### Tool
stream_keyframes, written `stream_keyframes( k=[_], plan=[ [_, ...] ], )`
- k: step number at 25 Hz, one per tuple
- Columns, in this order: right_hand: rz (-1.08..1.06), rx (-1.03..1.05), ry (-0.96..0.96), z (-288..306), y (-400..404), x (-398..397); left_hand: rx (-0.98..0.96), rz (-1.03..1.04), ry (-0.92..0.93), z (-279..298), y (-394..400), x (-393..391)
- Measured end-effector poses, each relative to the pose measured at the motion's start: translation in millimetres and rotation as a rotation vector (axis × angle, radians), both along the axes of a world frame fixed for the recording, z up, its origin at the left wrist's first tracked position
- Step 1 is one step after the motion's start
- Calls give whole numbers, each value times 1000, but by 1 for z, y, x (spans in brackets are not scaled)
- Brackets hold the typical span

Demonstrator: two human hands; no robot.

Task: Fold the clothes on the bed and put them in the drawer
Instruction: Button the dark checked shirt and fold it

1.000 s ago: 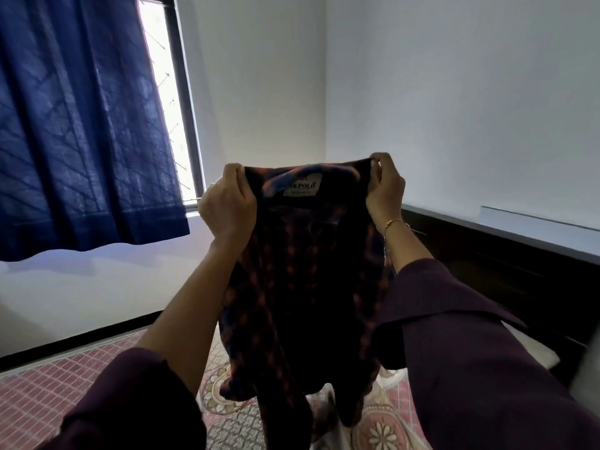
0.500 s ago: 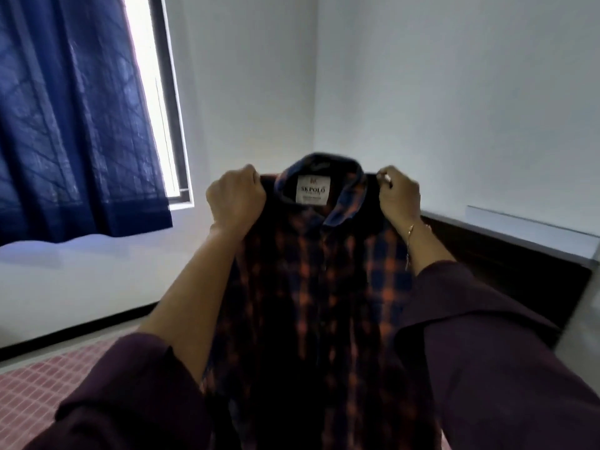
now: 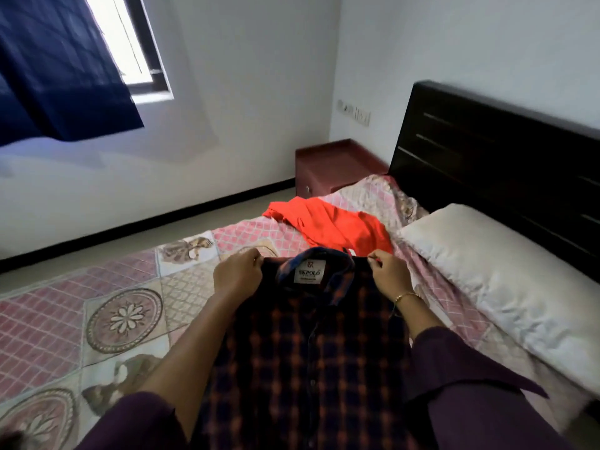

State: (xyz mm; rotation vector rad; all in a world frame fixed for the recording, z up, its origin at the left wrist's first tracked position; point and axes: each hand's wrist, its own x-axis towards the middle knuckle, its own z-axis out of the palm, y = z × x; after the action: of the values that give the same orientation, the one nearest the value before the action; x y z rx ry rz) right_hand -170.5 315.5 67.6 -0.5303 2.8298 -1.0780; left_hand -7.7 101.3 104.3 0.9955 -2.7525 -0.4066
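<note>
A dark blue and orange plaid shirt [image 3: 308, 352] hangs spread out over the bed [image 3: 123, 319], collar up with a white label showing. My left hand [image 3: 238, 274] grips its left shoulder and my right hand [image 3: 388, 274] pinches its right shoulder. An orange garment [image 3: 334, 225] lies crumpled on the bed just beyond the collar. A maroon bedside cabinet [image 3: 331, 167] with a drawer stands against the wall past the bed.
A white pillow [image 3: 506, 287] lies at the right below the dark headboard [image 3: 503, 164]. The patterned pink bedsheet covers the bed. A blue curtain [image 3: 55, 69] hangs by the window at top left. Bare floor runs between bed and wall.
My view has dropped from the wall to the bed. Both hands have brought the shirt down low over the bed, still held by its shoulders.
</note>
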Motion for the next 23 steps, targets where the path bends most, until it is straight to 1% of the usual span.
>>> stream_keyframes(
  k=[1,3,4,5,6,7,9,10,11,12,14,15,16,18,19,20,21,22,23],
  plan=[
    [10,23,-22,-19,-11,-20,0,-20,-36,-22,-11,-18],
    [-19,154,-40,-52,-29,-46,23,-76,-159,-66,-24,-42],
    [-65,231,-48,-67,-33,-52,73,-93,-186,-84,-24,-48],
    [-120,234,-88,-80,-38,-54,179,-98,-149,-95,-22,-53],
    [-170,198,-157,-89,-43,-53,360,-88,-69,-101,-18,-57],
    [-205,151,-208,-96,-48,-50,584,-91,16,-101,-14,-60],
    [-213,63,-226,-95,-63,-44,995,-138,110,-82,-6,-65],
    [-201,11,-234,-89,-72,-44,1124,-205,109,-69,-6,-66],
    [-189,-40,-244,-79,-81,-42,1199,-284,103,-55,-5,-66],
    [-168,-92,-267,-64,-90,-40,1229,-375,121,-40,-7,-66],
    [-123,-219,-315,-21,-103,-25,1184,-520,215,-7,-9,-63],
    [-104,-293,-307,7,-104,-14,1164,-575,275,15,-7,-59],
    [-88,-340,-266,35,-103,-3,1188,-599,350,33,-7,-54],
    [-92,-410,-75,109,-91,24,1364,-664,508,80,2,-36],
    [-125,-487,28,151,-83,40,1450,-675,574,106,9,-25],
    [-156,-602,119,195,-76,57,1497,-659,626,137,21,-12],
    [-158,-738,177,236,-71,72,1435,-609,659,162,29,-5],
    [-112,-837,195,272,-68,88,1330,-570,727,187,33,-1],
    [-35,-881,180,304,-68,99,1165,-564,822,212,37,0]
  ],
)
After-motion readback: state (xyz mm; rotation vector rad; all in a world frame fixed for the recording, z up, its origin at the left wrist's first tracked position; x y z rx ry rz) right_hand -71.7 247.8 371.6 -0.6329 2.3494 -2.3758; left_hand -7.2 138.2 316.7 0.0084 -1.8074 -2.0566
